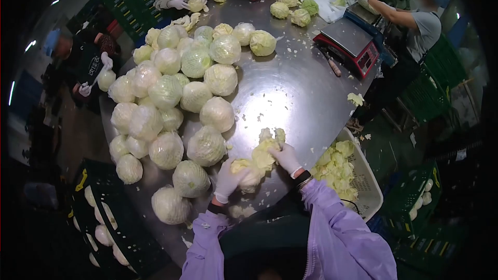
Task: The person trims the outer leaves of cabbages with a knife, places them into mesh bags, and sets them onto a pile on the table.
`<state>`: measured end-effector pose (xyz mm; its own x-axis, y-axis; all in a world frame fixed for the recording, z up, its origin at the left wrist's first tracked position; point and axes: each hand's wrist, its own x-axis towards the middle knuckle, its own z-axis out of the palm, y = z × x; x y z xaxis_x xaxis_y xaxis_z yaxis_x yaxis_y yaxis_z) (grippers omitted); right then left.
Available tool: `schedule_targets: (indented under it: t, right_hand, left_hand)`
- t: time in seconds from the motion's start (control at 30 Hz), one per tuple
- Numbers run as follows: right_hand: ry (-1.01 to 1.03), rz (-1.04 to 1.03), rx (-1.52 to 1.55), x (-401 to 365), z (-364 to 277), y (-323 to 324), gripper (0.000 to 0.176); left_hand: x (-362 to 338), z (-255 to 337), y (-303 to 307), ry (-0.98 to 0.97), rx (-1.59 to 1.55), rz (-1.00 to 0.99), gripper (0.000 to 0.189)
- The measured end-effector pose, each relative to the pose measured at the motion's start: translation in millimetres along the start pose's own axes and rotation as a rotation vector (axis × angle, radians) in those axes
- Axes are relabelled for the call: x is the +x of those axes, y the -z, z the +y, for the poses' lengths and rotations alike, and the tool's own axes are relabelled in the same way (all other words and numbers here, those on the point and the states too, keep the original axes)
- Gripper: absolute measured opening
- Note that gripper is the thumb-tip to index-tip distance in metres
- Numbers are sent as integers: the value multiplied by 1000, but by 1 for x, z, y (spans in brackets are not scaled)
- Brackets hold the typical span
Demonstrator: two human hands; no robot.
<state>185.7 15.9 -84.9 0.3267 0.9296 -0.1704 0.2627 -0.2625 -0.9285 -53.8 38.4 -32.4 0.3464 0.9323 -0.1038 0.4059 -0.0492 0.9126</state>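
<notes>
My left hand, in a white glove, is wrapped round the side of a pale cabbage at the near edge of the steel table. My gloved right hand pinches a yellowish cabbage leaf at the cabbage's upper right. The leaf stands away from the head, overlapping it in this view. To the left of my left hand sits a film-wrapped cabbage, one of a large pile.
A pale basket of loose leaves stands by the table's right edge. Leaf scraps dot the steel table. Beyond lie a wooden-handled tool and a red scale. Co-workers stand around, and a green crate is at lower left.
</notes>
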Motion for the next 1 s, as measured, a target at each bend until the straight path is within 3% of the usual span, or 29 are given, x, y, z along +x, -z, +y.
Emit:
schedule_targets:
  t: [0.07,0.13,0.2,0.27,0.33,0.4,0.43,0.5,0.53,0.57,0.63,0.73,0.8,0.93,1.0]
  right_hand:
    - [-62,39,94,-4,0,25,32]
    - [-60,102,-145,-20,-15,63,36]
    - [-32,175,-202,-27,27,98,37]
    - [-164,208,-321,-43,45,148,39]
    - [-259,199,-344,-62,67,182,43]
    - [-39,515,-841,-80,79,201,49]
    - [-36,515,-849,-81,68,199,49]
    - [198,532,-716,-87,37,178,53]
    - [77,383,-474,-92,-11,158,54]
    - [-41,236,-228,-96,-53,130,55]
    - [-223,-76,268,-102,-69,82,61]
    - [-178,-351,523,-98,-95,34,69]
    - [-278,-421,556,-85,-81,24,56]
    - [-219,-396,701,-81,-69,25,48]
    - [-204,-379,596,-80,-79,33,53]
  left_hand:
    - [5,-16,15,61,-162,-34,53]
    - [3,-42,26,266,-824,-167,47]
    - [-11,-29,21,351,-920,-87,53]
    - [-18,-1,12,518,-1449,-65,63]
    - [-15,4,-2,537,-1498,-42,67]
    - [-13,11,-14,473,-1508,-50,64]
    - [-11,18,-19,472,-1517,-50,64]
    - [-11,32,-27,469,-1560,-38,60]
    - [-13,38,-31,474,-1562,-42,60]
    - [-13,45,-35,451,-1548,-21,59]
    - [-16,54,-41,424,-1529,-13,58]
    - [-29,63,-44,301,-1431,15,54]
    - [-40,65,-41,194,-955,217,56]
    - [-50,63,-6,74,-712,65,69]
    - [-53,75,14,-208,-62,108,87]
